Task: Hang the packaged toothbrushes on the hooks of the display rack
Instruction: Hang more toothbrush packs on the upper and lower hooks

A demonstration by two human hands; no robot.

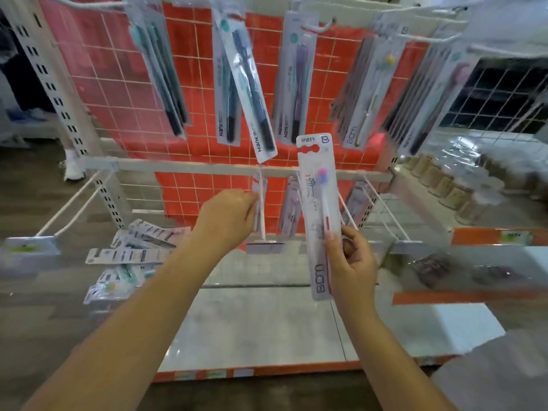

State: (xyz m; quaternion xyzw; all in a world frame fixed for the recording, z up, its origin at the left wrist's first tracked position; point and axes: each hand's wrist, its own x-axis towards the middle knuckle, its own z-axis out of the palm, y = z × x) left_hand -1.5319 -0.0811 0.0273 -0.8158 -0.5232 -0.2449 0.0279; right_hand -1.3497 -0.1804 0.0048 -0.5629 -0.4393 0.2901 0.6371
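Head view
Right hand: the right hand (351, 262), at about 5 o'clock from the frame's centre, pinches a packaged toothbrush (318, 218) by its lower half, thumb on the front, fingers curled behind.
Held pack: upright, leaning slightly left, its hang-hole end at 12 o'clock; a pink-and-blue brush head shows through the clear front.
Left hand: the left hand (228, 221), at 9 o'clock from the held pack, has its fingertips bunched together on a small hanging pack (260, 191) at a white hook (262, 215) of the lower bar; whether they clamp the pack or the hook I cannot tell.
Lower bar: a white rail (189, 167) runs across mid-frame, with more packs hanging from it at 3 o'clock of the left hand.
Upper row: hanging toothbrush packs (252, 93) fill the hooks at 12 o'clock, in front of a red gridded back panel (184, 84).
Loose stock: a pile of packs (133, 250) lies on the shelf at 9 o'clock of the left forearm.
Shelf: a pale base shelf (255, 321) sits at 6 o'clock.
Side: jars (456, 185) stand at 3 o'clock.
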